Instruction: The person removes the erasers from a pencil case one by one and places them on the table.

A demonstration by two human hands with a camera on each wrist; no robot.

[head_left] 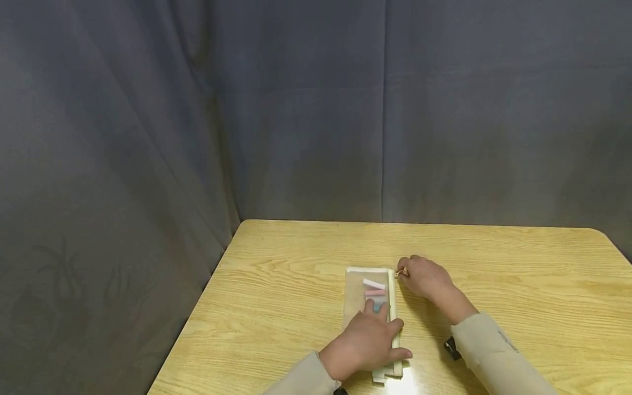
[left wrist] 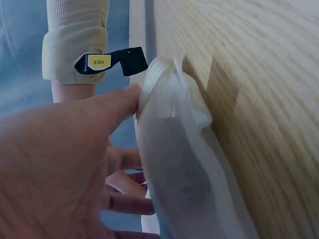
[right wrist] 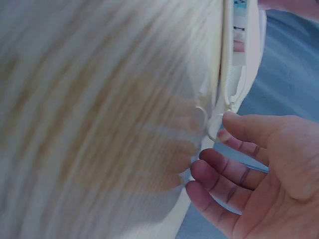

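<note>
A translucent zip pouch (head_left: 354, 296) lies lengthwise on the table, its pale zipper (head_left: 392, 299) along the right side. Inside show a white stick (head_left: 373, 284), a pink stick (head_left: 374, 293) and something bluish under the fingertips. My left hand (head_left: 367, 341) rests on the pouch's near half with fingers spread. In the left wrist view its thumb lies against the pouch's (left wrist: 179, 159) edge. At the far right corner my right hand (head_left: 425, 277) pinches the yellowish ring-shaped zipper pull (head_left: 403, 272). The right wrist view shows the zipper teeth (right wrist: 230, 64) parted, with contents visible between them.
The wood-grain table (head_left: 276, 285) extends to both sides of the pouch. A dark grey curtain (head_left: 306, 120) hangs behind it and along the left. Each wrist wears a dark camera mount, the right one (head_left: 452, 348) showing below the sleeve.
</note>
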